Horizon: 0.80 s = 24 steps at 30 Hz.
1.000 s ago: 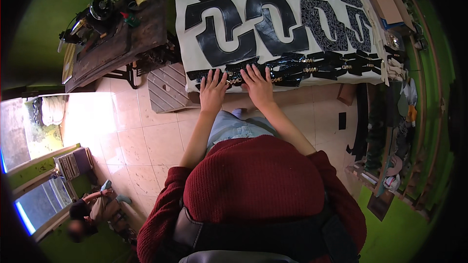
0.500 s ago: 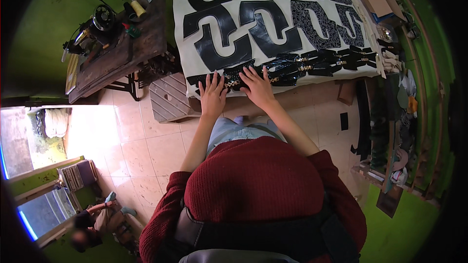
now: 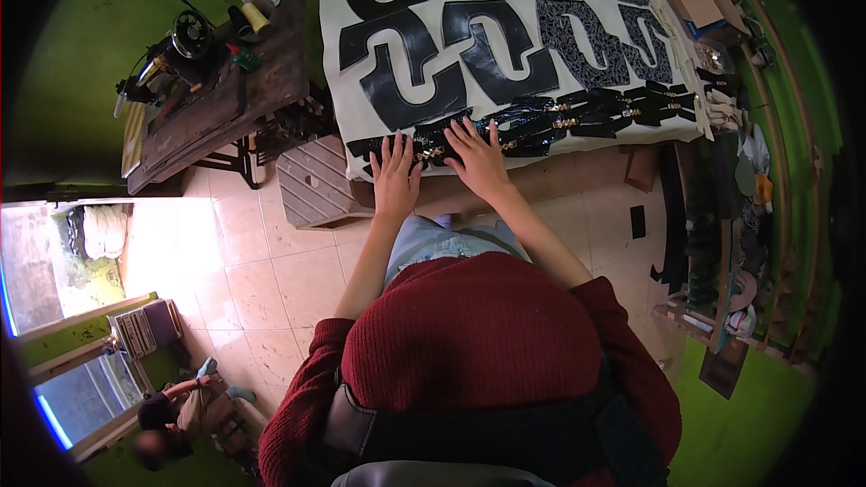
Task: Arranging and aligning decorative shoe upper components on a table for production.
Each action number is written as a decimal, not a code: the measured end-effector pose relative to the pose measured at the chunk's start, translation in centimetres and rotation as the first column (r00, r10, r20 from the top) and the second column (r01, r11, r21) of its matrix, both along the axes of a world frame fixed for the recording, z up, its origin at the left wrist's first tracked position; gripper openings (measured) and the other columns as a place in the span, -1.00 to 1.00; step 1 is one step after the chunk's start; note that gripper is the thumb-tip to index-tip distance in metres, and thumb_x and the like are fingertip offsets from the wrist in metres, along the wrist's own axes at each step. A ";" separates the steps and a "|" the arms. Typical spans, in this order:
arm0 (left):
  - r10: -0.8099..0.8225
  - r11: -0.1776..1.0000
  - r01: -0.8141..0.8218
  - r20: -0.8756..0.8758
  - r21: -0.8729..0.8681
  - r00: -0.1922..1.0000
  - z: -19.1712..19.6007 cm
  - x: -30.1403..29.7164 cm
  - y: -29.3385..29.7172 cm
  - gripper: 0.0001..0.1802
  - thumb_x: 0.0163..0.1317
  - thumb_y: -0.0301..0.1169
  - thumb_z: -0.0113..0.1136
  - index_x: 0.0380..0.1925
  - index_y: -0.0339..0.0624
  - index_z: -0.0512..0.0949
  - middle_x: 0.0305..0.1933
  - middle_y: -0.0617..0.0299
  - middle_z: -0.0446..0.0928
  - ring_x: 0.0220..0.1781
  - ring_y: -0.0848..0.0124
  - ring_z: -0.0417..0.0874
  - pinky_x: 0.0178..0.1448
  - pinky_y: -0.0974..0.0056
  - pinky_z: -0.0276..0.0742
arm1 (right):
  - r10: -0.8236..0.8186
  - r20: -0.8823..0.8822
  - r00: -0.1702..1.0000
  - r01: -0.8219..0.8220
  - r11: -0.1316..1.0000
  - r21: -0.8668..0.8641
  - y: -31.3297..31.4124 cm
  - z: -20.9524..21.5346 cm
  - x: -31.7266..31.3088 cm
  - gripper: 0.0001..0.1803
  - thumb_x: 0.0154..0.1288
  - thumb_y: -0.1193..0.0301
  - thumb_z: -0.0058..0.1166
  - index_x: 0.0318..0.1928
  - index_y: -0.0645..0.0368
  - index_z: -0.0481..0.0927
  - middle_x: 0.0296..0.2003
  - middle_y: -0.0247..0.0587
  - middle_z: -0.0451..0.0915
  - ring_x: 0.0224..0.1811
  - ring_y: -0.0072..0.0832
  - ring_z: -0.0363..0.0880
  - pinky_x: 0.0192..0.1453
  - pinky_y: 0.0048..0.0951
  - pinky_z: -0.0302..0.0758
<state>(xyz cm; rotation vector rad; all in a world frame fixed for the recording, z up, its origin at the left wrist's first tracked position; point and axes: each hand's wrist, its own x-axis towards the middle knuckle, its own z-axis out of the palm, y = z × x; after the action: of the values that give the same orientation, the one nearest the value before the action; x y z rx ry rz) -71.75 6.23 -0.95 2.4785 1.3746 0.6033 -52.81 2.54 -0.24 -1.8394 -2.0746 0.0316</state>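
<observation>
My left hand [image 3: 394, 182] lies flat with fingers spread at the near edge of a cloth-covered table [image 3: 505, 22]. Beside it my right hand [image 3: 480, 162] is also flat, its fingers stretched out. Under and around both hands runs a row of shiny black strap-like pieces [image 3: 528, 124] with gold ornaments. Neither hand grips anything. Beyond this row lie several large black U-shaped cut pieces [image 3: 419, 95]. Grey-and-black patterned cut pieces [image 3: 577, 41] of a similar shape are on the right half of the pale cloth.
A wooden table with a black sewing machine [image 3: 185, 41] and thread cones [image 3: 257, 18] stands left. A slatted stool [image 3: 316, 185] is below the table's left corner. Cluttered shelves [image 3: 740, 243] line the right. Another person [image 3: 194, 401] sits at lower left.
Both hands stay on the black pieces, with only a tiny shift of the right fingers. The person at lower left has moved slightly.
</observation>
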 end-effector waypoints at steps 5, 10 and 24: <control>0.006 1.000 -0.009 -0.097 -0.030 0.995 -0.9 -0.1 0.1 -0.41 0.28 -0.26 0.00 0.31 -0.13 0.21 0.41 0.10 0.14 0.45 0.06 0.08 0.43 -0.16 -0.11 | -0.012 0.059 0.998 0.016 0.998 -0.064 -0.1 -0.9 -0.1 -0.38 0.16 0.18 0.13 0.23 0.07 0.36 0.25 -0.31 0.35 0.35 -0.36 0.21 0.41 0.19 -0.14; -0.010 0.998 0.004 -0.111 -0.055 0.994 -0.9 -0.1 0.4 -0.38 0.26 -0.23 0.03 0.31 -0.12 0.20 0.41 0.14 0.16 0.44 0.10 0.10 0.43 -0.13 -0.09 | -0.020 0.058 0.998 0.024 0.997 -0.073 0.0 -1.3 0.0 -0.37 0.16 0.17 0.13 0.24 0.04 0.35 0.26 -0.34 0.34 0.35 -0.41 0.21 0.42 0.19 -0.18; -0.020 0.999 0.018 -0.041 -0.049 0.999 0.9 -0.5 0.2 -0.13 0.08 0.01 0.20 0.32 -0.19 0.17 0.43 0.01 0.10 0.48 0.01 -0.01 0.42 -0.26 -0.29 | 0.009 -0.042 0.999 -0.010 0.999 -0.032 0.0 0.3 0.2 -0.32 0.04 0.20 0.25 0.20 0.07 0.39 0.24 -0.21 0.34 0.38 -0.26 0.15 0.39 0.29 -0.22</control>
<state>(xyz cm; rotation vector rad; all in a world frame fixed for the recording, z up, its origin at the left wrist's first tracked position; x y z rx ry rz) -72.26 6.42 -0.09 2.4767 1.3620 0.5111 -52.57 2.57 0.04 -1.8320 -2.0661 0.1055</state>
